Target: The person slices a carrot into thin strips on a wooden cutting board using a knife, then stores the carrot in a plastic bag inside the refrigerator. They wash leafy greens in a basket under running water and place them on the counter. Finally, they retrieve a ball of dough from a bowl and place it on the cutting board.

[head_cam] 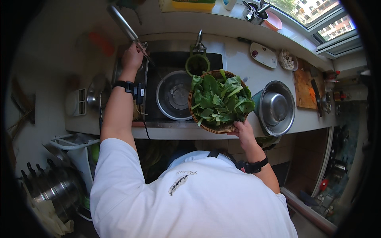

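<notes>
My left hand (133,57) is closed around the narrow lower part of a long steel tube-like fixture (122,23) at the sink's upper left; whether it is a faucet I cannot tell. My right hand (244,134) grips the near rim of a woven basket (221,128) heaped with leafy greens (220,99). The basket is over the sink's right edge, partly covering a steel bowl (174,95) in the sink. A green strainer-like container (197,64) hangs below a small faucet (199,44), just behind the basket.
Nested steel basins (276,108) stand right of the basket. Farther right are a wooden cutting board (305,86), a knife (316,95), a bowl of pale pieces (287,60) and a white tray (265,56). A steel pan (96,93) and a white device (76,102) lie left.
</notes>
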`<state>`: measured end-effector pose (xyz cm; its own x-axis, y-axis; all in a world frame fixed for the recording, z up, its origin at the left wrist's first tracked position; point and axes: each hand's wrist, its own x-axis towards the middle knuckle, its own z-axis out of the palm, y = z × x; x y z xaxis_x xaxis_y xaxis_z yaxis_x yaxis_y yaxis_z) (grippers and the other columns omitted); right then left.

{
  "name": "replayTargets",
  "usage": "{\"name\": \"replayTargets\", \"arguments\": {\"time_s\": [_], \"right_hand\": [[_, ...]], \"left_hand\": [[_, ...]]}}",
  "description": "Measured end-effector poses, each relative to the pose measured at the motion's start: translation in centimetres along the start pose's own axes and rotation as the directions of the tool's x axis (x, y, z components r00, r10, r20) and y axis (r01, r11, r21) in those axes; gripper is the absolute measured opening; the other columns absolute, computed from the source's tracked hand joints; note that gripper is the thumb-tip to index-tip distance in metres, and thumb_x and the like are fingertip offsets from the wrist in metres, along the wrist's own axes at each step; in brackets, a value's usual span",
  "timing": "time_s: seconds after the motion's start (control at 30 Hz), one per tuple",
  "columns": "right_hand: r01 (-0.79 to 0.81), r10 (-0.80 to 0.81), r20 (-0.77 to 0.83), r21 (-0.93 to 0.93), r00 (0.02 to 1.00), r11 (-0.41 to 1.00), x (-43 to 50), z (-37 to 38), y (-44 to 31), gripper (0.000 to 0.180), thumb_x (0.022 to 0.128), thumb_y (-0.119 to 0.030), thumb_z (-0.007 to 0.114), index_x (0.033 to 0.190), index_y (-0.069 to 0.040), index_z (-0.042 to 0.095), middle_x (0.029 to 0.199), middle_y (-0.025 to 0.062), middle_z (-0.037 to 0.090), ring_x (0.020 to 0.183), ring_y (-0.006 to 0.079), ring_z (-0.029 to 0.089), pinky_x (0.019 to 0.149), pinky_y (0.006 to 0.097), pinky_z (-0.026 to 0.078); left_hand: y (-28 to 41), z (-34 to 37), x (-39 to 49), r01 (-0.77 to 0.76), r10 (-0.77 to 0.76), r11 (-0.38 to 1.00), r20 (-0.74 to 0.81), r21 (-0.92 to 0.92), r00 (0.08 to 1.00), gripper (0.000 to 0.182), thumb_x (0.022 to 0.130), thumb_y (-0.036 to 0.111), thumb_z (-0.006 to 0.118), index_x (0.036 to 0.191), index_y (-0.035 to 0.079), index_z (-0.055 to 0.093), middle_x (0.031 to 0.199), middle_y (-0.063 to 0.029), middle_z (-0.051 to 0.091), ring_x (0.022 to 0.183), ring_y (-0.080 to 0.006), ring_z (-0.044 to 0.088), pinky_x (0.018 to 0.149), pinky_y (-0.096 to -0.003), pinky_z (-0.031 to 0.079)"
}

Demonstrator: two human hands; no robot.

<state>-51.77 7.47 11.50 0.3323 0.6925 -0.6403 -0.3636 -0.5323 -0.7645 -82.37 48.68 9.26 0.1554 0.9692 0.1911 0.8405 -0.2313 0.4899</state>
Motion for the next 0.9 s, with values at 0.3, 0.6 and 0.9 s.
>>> {"name": "replayTargets", "arguments": {"time_s": [0.3, 0.6, 0.9], "right_hand": [[0.043, -0.042, -0.013, 0.040, 0.999, 0.998, 0.3, -0.6, 0.1, 0.038, 0.093, -0.011, 0.048, 0.130, -0.003, 0.046, 0.113, 0.0134, 0.064, 0.093, 0.0242, 0.068, 0.077, 0.0378, 0.060], [0.002, -0.001, -0.041, 0.033, 0.999, 0.999, 0.9, 0.3, -0.1, 0.035, 0.093, -0.010, 0.047, 0.128, -0.003, 0.048, 0.113, 0.0134, 0.064, 0.092, 0.0244, 0.068, 0.079, 0.0382, 0.060], [0.013, -0.012, -0.025, 0.045, 1.000, 0.999, 1.3, 0.6, -0.2, 0.035, 0.094, -0.010, 0.046, 0.128, -0.003, 0.048, 0.114, 0.0134, 0.064, 0.093, 0.0246, 0.069, 0.078, 0.0379, 0.060]], "left_hand": [[0.8, 3.6, 5.2, -0.076, 0.062, 0.992, 0.137, 0.101, 0.989, 0.018, 0.087, 0.020, 0.070, 0.095, 0.005, 0.064, 0.092, -0.0176, 0.070, 0.092, -0.0364, 0.068, 0.077, -0.0461, 0.054], [-2.2, 4.3, 6.3, -0.234, 0.224, 0.967, 0.105, 0.097, 0.969, 0.011, 0.085, 0.013, 0.068, 0.090, 0.006, 0.062, 0.088, -0.0188, 0.067, 0.086, -0.0409, 0.064, 0.071, -0.0496, 0.051], [-3.3, 5.0, 6.6, -0.367, 0.368, 0.926, 0.003, 0.092, 0.930, 0.011, 0.083, 0.010, 0.069, 0.086, 0.006, 0.059, 0.083, -0.0187, 0.065, 0.083, -0.0418, 0.063, 0.068, -0.0503, 0.049]]}}
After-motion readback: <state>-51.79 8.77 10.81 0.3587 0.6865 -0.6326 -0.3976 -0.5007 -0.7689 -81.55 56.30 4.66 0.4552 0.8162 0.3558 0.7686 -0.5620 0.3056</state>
